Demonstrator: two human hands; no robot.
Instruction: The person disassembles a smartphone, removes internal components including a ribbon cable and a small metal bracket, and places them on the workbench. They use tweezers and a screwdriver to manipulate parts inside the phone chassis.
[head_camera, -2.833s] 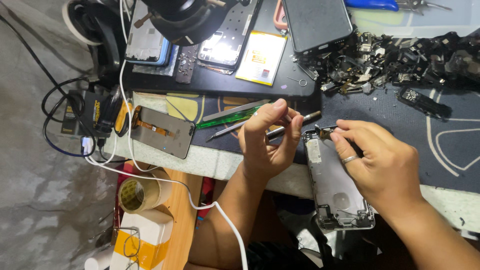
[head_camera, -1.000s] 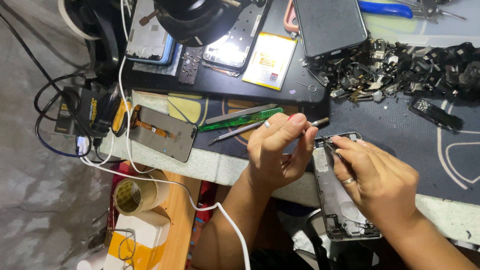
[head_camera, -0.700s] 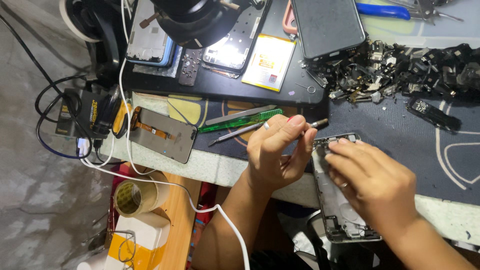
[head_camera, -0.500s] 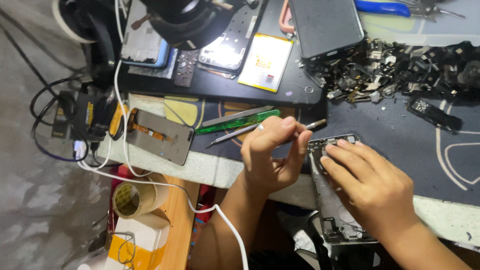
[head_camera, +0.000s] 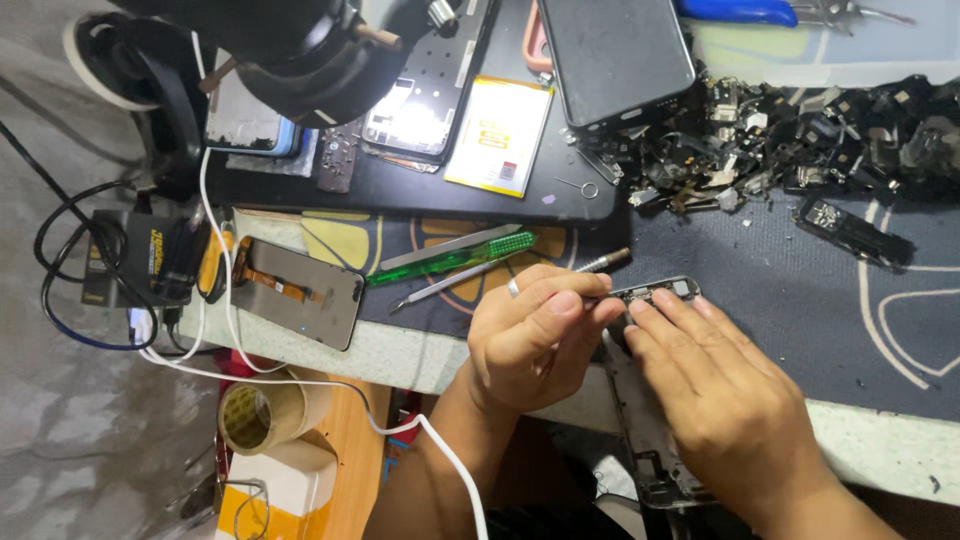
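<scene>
My left hand (head_camera: 535, 340) is closed around a slim metal tool (head_camera: 605, 262), whose end sticks out above my fingers. Its tip is hidden at the top end of an opened phone frame (head_camera: 655, 292). The frame hangs over the table's front edge toward me, its lower end (head_camera: 660, 470) showing below my wrist. My right hand (head_camera: 720, 400) lies flat on the frame and holds it down, with its fingertips beside my left fingertips at the top end.
A green-handled screwdriver (head_camera: 450, 262) and tweezers (head_camera: 440, 285) lie left of my hands. Further left is a loose screen with an orange flex cable (head_camera: 295, 290). Behind are a yellow battery (head_camera: 498, 135), a dark phone (head_camera: 615, 55) and a heap of small black parts (head_camera: 800, 150). A tape roll (head_camera: 265, 415) sits below the table.
My right hand has slid up over the phone frame and now covers most of it. My left hand keeps the tool at the frame's top end.
</scene>
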